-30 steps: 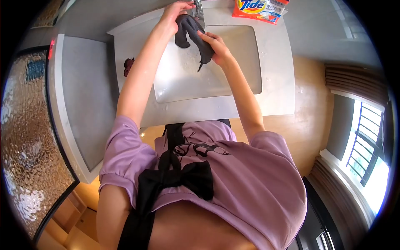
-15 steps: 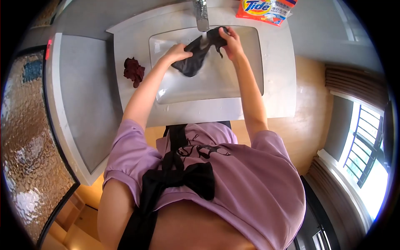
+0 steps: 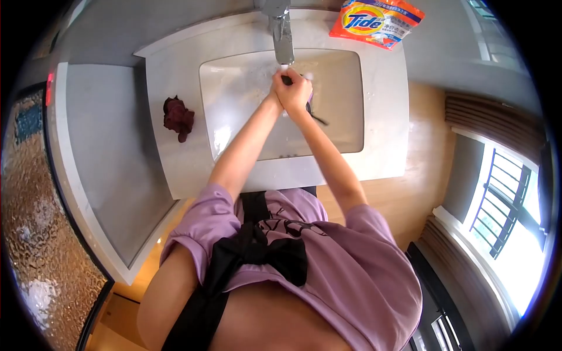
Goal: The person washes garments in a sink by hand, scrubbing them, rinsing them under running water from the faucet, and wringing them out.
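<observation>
Under the faucet (image 3: 283, 44), my two hands press together over a bunched black cloth (image 3: 287, 80). Most of the cloth is hidden by my fingers, and a thin strip of it hangs out to the right, over the basin. My left hand (image 3: 276, 93) is closed on the cloth, partly behind the other hand. Wrapped over it from the right, my right hand (image 3: 297, 93) is closed as well. Water runs from the spout onto my hands. The white sink (image 3: 246, 140) lies around and below them.
A dark red crumpled cloth (image 3: 178, 119) lies on the white counter (image 3: 383, 117) left of the sink. An orange Tide detergent bag (image 3: 376, 23) rests at the back right corner. A grey ledge (image 3: 117, 146) runs along the left, and a barred window (image 3: 503, 199) is at the right.
My hands have come together, and the black cloth, stretched between them before, is now bunched up inside them. The camera view has shifted slightly.
</observation>
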{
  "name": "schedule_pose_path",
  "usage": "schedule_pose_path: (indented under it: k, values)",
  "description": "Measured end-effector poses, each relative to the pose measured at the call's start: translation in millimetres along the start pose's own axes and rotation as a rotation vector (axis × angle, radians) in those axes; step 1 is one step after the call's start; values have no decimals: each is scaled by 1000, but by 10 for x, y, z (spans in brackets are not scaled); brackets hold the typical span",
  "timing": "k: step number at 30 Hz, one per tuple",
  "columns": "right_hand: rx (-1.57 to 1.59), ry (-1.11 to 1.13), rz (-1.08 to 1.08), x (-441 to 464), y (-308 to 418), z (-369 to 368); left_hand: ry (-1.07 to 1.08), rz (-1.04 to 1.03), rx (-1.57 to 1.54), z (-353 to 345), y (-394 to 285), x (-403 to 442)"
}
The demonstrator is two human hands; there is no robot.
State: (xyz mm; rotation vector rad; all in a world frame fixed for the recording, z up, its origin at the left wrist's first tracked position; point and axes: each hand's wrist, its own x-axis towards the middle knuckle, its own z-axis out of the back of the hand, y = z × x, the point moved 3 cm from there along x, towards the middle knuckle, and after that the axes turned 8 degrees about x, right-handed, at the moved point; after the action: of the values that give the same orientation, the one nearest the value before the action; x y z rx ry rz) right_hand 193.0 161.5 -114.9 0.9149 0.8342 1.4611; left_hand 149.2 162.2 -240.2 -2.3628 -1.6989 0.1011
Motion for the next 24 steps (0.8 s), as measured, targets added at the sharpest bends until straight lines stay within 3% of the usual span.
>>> schedule_pose_path:
  k: [2,4,5,6,8,9,10,12,14,16,17,18,20,21,22,23,24]
  values:
    - [-197,48,-57,235,-241,-134,-920,65,379,-691,-130,-132]
    - [-204,49,-261,614,-738,-206,-903,354,447,-635,-117,-243]
    - [-239,148,-334,724,-907,-175,-890,298,477,-824,-64,-164]
    - [-37,255,-232,833,-1453,-263,-889,255,472,-926,-61,-106]
    - [413,17,-504,751,-1487,-197,-993,191,390,-933,-189,-5]
    - [406,-16,-517,667,-1288,-106,-1090,33,525,-610,-226,-51]
    - [397,-53,-530,549,-975,15,-1055,3,580,-637,-312,-39]
    - [258,37,-331,314,-584,50,-1098,93,514,-593,-344,-136]
    - [87,18,-96,126,-326,-71,-962,-11,273,-422,-160,-86]
    - [23,14,-321,364,-547,-157,-1179,74,367,-809,-127,-153]
    - [76,18,-428,425,-578,-158,-1058,91,467,-759,-127,-132]
    - [132,18,-536,438,-606,-171,-1116,33,468,-701,-87,-122]
    - [170,-6,-449,247,-491,-184,-1095,-66,294,-519,-216,-57]
    - [133,-6,-418,136,-400,-215,-1136,-7,357,-399,-296,-92]
    - [92,-4,-397,29,-340,-230,-1031,34,311,-245,-356,-132]
    - [130,-119,-225,58,-621,-345,-1097,-33,339,-265,-289,-110]
    - [172,-114,-258,126,-515,-246,-1156,-99,378,-342,-252,-27]
